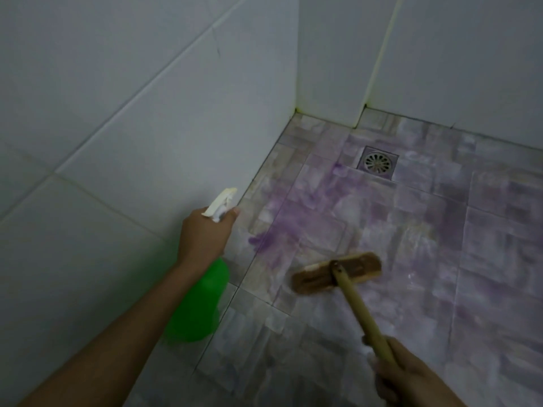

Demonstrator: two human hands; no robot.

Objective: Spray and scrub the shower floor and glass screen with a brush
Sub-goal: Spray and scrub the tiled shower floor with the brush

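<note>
Left hand [205, 236]: grip clamped on green spray bottle [199, 304], nozzle toward floor.
Right hand [411, 377]: grip clamped on brush [336, 273] handle.
Brush head: on purple-stained shower floor [440, 230].

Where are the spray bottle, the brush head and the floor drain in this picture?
spray bottle [202, 301], head view, on its green body.
brush head [352, 270], head view, on its brown top.
floor drain [378, 163], head view, on the round metal grate.

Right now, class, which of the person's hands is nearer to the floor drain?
Left. The left hand, holding the green spray bottle, is beside the wall, below-left of the drain. The right hand grips the brush handle much nearer the camera.
</note>
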